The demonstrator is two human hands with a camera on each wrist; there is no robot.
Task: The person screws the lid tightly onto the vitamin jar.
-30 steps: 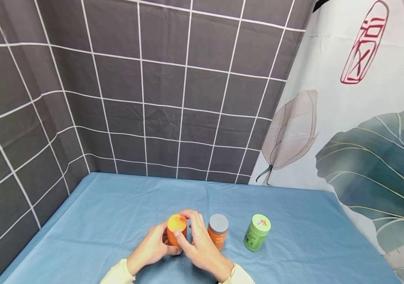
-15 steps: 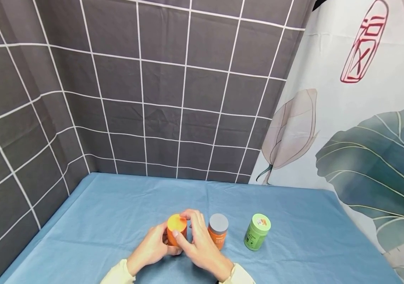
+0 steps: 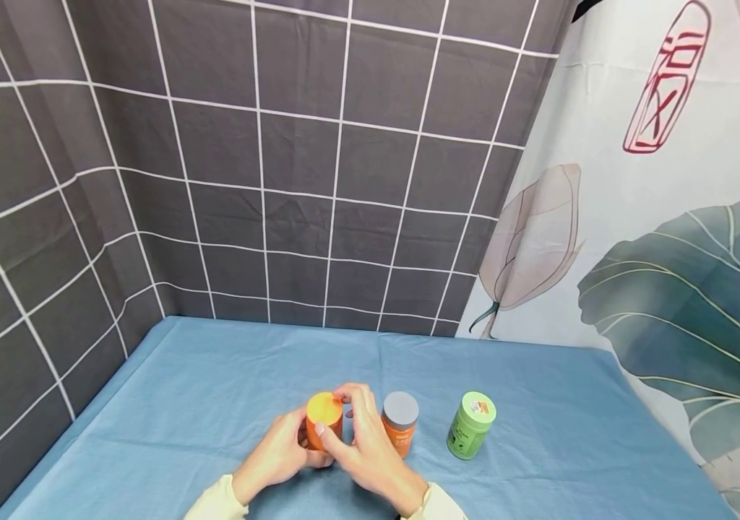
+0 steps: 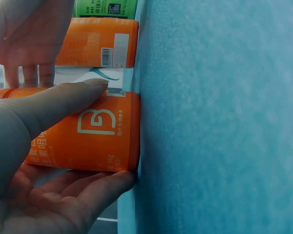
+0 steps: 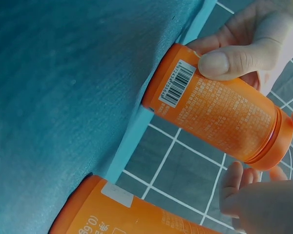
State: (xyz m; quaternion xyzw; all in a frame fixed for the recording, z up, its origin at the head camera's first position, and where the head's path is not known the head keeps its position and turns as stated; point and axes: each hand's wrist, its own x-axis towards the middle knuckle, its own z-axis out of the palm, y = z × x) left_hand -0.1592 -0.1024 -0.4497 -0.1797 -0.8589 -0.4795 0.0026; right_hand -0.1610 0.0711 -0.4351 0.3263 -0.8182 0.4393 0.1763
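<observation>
On the blue cloth, an orange plastic bottle (image 3: 324, 433) stands upright between the hands. My left hand (image 3: 279, 451) grips its body low down, with the thumb (image 4: 71, 105) across the printed label in the left wrist view. My right hand (image 3: 370, 451) pinches the bottle's orange lid (image 3: 324, 408) from above, thumb on the near side and forefinger at the far right edge. The right wrist view shows this lid on the bottle's neck (image 5: 271, 146), with the right fingers around its rim. Part of the bottle's body is hidden behind the hands.
Just right of the right hand stands a second orange bottle (image 3: 399, 437) with a grey lid, partly covered by that hand. Farther right is a green bottle (image 3: 470, 426). A dark checked curtain (image 3: 298, 166) and a leaf-patterned white cloth (image 3: 558, 289) hang behind the table (image 3: 214, 390).
The right forefinger has shifted slightly right along the lid's edge, and the thumb has moved slightly left. The left hand and the bottles stay where they were.
</observation>
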